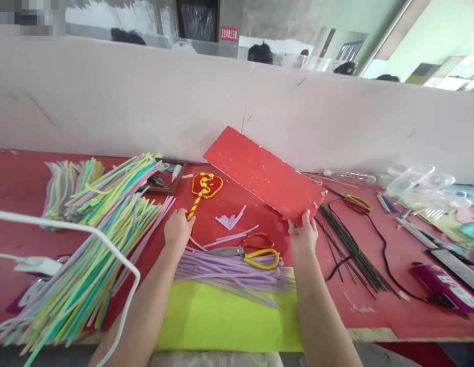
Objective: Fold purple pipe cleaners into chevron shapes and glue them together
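Note:
My right hand grips the near corner of a red rectangular board, which is tilted up off the table toward the white partition. My left hand is closed around the yellow-and-red twisted stem of a red and yellow pipe-cleaner ornament lying on the red table. Between my hands lie scissors with red and yellow handles on a pile of lilac pipe cleaners. A small folded white piece lies just beyond them.
A big heap of pastel pipe cleaners fills the left. Dark green wires, a black cable and a purple glue gun lie right. A yellow-green sheet covers the near edge. White partition behind; a white cable crosses left.

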Action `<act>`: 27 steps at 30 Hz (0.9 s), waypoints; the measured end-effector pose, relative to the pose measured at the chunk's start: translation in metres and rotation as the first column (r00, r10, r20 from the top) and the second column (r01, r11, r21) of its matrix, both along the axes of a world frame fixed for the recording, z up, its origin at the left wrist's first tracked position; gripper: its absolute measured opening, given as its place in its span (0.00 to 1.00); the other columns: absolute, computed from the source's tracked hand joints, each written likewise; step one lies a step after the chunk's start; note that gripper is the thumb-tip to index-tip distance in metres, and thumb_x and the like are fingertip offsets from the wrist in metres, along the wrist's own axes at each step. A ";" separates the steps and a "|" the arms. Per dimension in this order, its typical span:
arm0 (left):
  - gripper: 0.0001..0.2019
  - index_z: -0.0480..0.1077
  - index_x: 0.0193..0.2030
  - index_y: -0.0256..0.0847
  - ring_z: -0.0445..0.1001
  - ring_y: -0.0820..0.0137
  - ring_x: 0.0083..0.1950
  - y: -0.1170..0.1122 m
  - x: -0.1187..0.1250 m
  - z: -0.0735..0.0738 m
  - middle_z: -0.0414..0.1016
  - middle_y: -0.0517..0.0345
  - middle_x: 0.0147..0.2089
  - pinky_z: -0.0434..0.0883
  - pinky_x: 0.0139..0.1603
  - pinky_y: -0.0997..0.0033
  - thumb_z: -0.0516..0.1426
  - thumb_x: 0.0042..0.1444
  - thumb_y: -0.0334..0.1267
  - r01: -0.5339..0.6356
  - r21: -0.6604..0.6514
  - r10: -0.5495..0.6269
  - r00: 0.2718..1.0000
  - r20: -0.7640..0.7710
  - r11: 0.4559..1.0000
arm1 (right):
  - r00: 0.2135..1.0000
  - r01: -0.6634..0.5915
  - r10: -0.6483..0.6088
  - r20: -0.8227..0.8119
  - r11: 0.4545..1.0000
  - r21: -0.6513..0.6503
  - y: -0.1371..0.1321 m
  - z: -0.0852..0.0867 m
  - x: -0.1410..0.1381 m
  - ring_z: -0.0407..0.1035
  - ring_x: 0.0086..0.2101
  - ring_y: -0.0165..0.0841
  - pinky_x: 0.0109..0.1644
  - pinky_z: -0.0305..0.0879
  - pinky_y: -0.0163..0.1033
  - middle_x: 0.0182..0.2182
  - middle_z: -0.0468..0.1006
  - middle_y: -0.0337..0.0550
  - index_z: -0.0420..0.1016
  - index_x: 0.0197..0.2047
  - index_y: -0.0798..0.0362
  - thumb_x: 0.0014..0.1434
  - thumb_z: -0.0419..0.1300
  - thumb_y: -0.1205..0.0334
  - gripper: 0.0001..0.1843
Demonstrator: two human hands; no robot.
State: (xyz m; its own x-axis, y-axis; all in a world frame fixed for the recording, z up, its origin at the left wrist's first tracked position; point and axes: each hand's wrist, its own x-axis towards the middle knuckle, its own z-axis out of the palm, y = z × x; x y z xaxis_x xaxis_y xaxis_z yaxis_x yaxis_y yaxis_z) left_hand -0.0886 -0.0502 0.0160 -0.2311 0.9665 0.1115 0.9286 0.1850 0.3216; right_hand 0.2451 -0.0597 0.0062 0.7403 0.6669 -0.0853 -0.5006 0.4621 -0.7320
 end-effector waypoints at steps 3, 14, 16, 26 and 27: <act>0.13 0.66 0.43 0.39 0.75 0.59 0.44 0.005 0.001 -0.001 0.75 0.48 0.44 0.67 0.36 0.66 0.50 0.60 0.45 0.011 -0.036 -0.011 1.000 -0.001 0.999 | 1.000 0.000 0.000 -0.011 1.000 -0.010 -0.001 0.002 -0.001 0.73 0.43 0.32 0.43 0.76 0.44 0.43 0.78 0.39 0.71 0.38 0.51 0.44 0.69 0.58 0.18; 0.12 0.65 0.44 0.38 0.77 0.59 0.37 0.003 0.002 0.006 0.77 0.48 0.33 0.64 0.32 0.68 0.45 0.63 0.41 -0.116 -0.020 0.117 0.992 0.048 0.993 | 1.000 -0.019 0.019 -0.005 0.999 -0.030 0.000 0.002 -0.002 0.74 0.42 0.32 0.43 0.75 0.42 0.41 0.78 0.38 0.70 0.37 0.51 0.45 0.69 0.57 0.17; 0.11 0.65 0.43 0.40 0.76 0.60 0.34 0.003 0.001 0.005 0.76 0.51 0.29 0.64 0.32 0.68 0.45 0.62 0.40 -0.122 0.045 0.115 0.984 0.134 0.991 | 1.000 -0.018 0.018 -0.019 0.999 -0.029 0.001 0.001 -0.001 0.73 0.42 0.32 0.43 0.75 0.42 0.40 0.79 0.38 0.70 0.37 0.51 0.44 0.69 0.57 0.18; 0.17 0.65 0.48 0.35 0.76 0.55 0.38 0.020 -0.008 0.011 0.77 0.41 0.35 0.65 0.34 0.65 0.42 0.64 0.42 -0.267 0.253 0.267 0.963 0.033 0.930 | 0.998 -0.032 0.031 -0.053 0.999 -0.019 0.003 -0.003 -0.002 0.73 0.42 0.32 0.42 0.76 0.42 0.44 0.77 0.39 0.70 0.38 0.51 0.39 0.71 0.56 0.22; 0.17 0.65 0.48 0.34 0.77 0.54 0.38 0.022 -0.010 0.008 0.77 0.40 0.35 0.65 0.34 0.64 0.41 0.64 0.42 -0.274 0.244 0.281 0.960 0.006 0.930 | 0.998 -0.032 0.031 -0.053 0.999 -0.021 0.003 -0.003 -0.002 0.73 0.42 0.32 0.42 0.76 0.42 0.43 0.77 0.39 0.70 0.38 0.51 0.39 0.71 0.56 0.22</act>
